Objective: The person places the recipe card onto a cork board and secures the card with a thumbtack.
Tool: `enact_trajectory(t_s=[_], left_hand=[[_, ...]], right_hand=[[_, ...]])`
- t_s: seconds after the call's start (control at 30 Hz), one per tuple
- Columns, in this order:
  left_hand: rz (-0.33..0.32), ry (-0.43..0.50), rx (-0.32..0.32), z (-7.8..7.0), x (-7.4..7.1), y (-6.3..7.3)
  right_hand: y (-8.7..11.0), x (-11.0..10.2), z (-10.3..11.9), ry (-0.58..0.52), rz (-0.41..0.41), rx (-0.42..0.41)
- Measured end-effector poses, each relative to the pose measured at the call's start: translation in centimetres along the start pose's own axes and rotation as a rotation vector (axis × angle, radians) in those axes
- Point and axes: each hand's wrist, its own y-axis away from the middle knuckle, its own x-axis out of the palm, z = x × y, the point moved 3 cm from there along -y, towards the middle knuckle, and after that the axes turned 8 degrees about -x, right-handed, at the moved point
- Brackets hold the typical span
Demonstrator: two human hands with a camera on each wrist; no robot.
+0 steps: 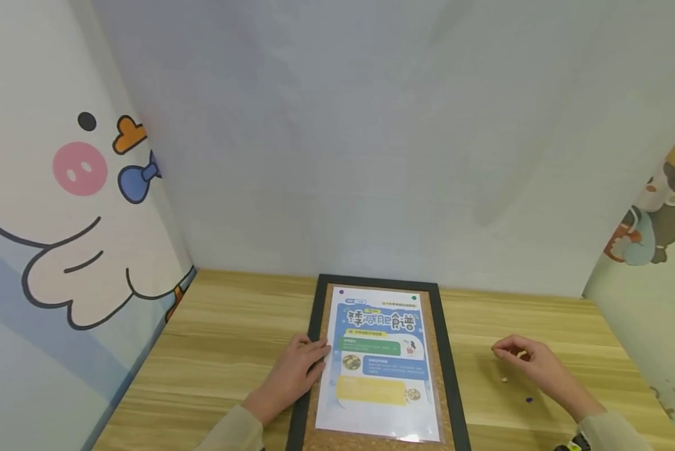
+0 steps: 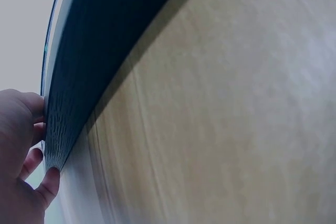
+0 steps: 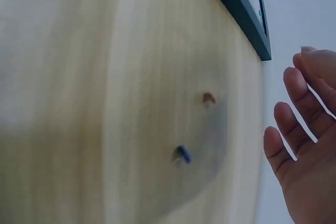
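A framed cork board (image 1: 309,441) lies on the table with a printed poster (image 1: 378,416) over it. My left hand (image 1: 294,373) grips the board's black left edge, fingers over the top and thumb (image 2: 50,184) against the outer side. A purple pushpin (image 1: 341,292) and a green pushpin (image 1: 413,298) sit at the poster's top corners. To the right of the board, my right hand (image 1: 531,363) hovers over the table, thumb and index tips close together, other fingers loosely bent; nothing shows between them. Below it lie a blue-purple pushpin (image 3: 182,153) and an orange-looking pushpin (image 3: 209,98).
The wood-grain table (image 1: 224,338) extends on both sides of the board. Behind it rises a pale wall covering (image 1: 337,156). Printed side panels stand at left and right, one with a cartoon duck (image 1: 78,219).
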Motion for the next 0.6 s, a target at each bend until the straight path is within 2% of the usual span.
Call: enact_trajectory(t_s=[0.13, 0.4, 0.47, 0.6], left_hand=[[0.002, -0.004, -0.003, 0.1, 0.0, 0.0], [-0.004, 0.001, 0.011, 0.1, 0.0, 0.2], [-0.013, 0.000, 0.016, 0.1, -0.1, 0.2], [-0.026, 0.003, 0.026, 0.0, -0.1, 0.3]], right_hand=[[1.5, 0.1, -0.9, 0.026, 0.006, 0.007], [4.1, 0.4, -2.7, 0.084, -0.117, -0.136], [4.7, 0.4, -3.1, 0.091, -0.129, -0.134], [5.7, 0.3, -3.8, 0.103, -0.142, -0.061]])
